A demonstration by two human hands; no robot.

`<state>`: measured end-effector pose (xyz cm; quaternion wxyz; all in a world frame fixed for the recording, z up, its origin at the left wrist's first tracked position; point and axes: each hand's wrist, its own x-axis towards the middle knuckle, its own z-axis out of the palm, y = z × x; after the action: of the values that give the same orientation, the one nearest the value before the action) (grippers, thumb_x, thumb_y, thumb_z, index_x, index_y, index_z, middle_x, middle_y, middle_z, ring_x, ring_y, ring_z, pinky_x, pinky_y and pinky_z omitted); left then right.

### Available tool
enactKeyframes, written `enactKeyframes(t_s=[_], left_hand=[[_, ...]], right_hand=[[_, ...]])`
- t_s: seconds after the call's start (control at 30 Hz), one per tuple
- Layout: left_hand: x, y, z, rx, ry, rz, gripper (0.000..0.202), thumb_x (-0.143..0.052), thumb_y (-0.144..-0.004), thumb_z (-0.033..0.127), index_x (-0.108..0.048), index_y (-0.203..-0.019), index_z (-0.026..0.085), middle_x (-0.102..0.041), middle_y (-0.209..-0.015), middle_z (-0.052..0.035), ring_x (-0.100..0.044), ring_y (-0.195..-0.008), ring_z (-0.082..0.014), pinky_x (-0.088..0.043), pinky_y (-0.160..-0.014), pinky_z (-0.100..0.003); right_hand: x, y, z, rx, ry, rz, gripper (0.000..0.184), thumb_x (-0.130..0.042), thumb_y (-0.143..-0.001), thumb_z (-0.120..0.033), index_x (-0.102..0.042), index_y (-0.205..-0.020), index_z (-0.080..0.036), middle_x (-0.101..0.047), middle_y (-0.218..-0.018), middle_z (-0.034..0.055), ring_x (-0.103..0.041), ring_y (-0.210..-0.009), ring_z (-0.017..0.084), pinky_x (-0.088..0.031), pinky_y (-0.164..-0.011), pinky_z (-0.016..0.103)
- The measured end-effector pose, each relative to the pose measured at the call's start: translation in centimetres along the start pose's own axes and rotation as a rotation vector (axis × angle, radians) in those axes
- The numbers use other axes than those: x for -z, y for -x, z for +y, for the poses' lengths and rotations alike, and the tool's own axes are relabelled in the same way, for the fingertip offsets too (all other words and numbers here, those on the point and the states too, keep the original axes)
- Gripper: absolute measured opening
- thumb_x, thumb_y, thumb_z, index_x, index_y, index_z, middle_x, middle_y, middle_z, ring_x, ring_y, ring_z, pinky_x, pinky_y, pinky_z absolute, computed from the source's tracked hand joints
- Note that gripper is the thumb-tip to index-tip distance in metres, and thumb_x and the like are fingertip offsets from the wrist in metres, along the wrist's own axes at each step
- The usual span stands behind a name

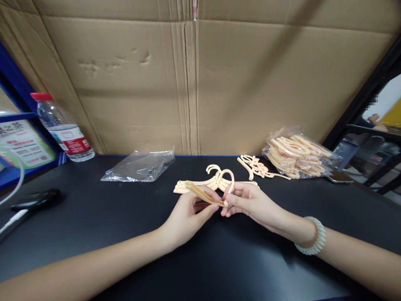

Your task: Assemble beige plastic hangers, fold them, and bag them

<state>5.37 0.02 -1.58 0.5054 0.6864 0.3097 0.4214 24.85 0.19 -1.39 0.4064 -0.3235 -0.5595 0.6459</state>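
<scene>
My left hand is closed on a cream plastic hanger arm, which slants down to the right. Pinched in my right hand is a cream hanger hook, its curve pointing up. The two parts meet between my fingertips; whether they are joined I cannot tell. Just behind my hands, a small stack of cream hangers lies on the black table, partly covered by my fingers. Further right sits a loose pile of hanger parts.
A clear bag of hanger parts stands at the back right, with a phone beside it. At the back left are a flat plastic bag and a water bottle. A black device with a white cable lies left. Cardboard walls the back.
</scene>
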Motion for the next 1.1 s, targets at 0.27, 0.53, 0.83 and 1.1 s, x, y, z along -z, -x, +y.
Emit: enactKeyframes(t_s=[0.27,0.53,0.83,1.1], left_hand=[[-0.22,0.18,0.44,-0.038,-0.127,0.053,0.007,-0.062,-0.084,0.024,-0.064,-0.084,0.018,-0.065,-0.089,-0.0055,-0.066,-0.086,-0.0215,-0.054,-0.08,-0.037],[-0.14,0.15,0.19,-0.043,-0.108,0.057,0.006,-0.061,-0.084,0.024,-0.062,-0.084,0.017,-0.063,-0.085,-0.0033,-0.065,-0.081,-0.0187,-0.054,-0.076,-0.033],[0.08,0.09,0.19,-0.046,-0.164,0.026,0.005,-0.06,-0.084,0.023,-0.061,-0.084,0.018,-0.064,-0.088,-0.0047,-0.063,-0.082,-0.0193,-0.053,-0.075,-0.034],[-0.11,0.12,0.4,-0.026,-0.119,0.015,0.005,-0.062,-0.082,0.022,-0.062,-0.08,0.017,-0.065,-0.085,-0.0045,-0.065,-0.08,-0.018,-0.053,-0.073,-0.03]], right_hand=[[-0.28,0.3,-0.64,-0.065,-0.063,0.014,0.031,-0.078,-0.076,-0.039,-0.058,-0.079,-0.015,-0.066,-0.078,0.0024,-0.068,-0.073,0.015,-0.055,-0.07,0.027],[-0.23,0.36,-0.71,-0.078,-0.064,0.043,0.03,-0.079,-0.076,-0.038,-0.059,-0.078,-0.015,-0.066,-0.083,0.0036,-0.067,-0.076,0.016,-0.055,-0.07,0.027],[-0.16,0.14,-0.15,-0.021,0.006,0.036,0.031,-0.077,-0.078,-0.04,-0.058,-0.077,-0.015,-0.062,-0.072,0.0,-0.065,-0.065,0.012,-0.054,-0.062,0.024],[-0.46,0.0,0.1,0.065,0.127,0.087,0.036,-0.073,-0.079,-0.046,-0.053,-0.075,-0.016,-0.06,-0.065,-0.0013,-0.061,-0.057,0.01,-0.05,-0.055,0.021]])
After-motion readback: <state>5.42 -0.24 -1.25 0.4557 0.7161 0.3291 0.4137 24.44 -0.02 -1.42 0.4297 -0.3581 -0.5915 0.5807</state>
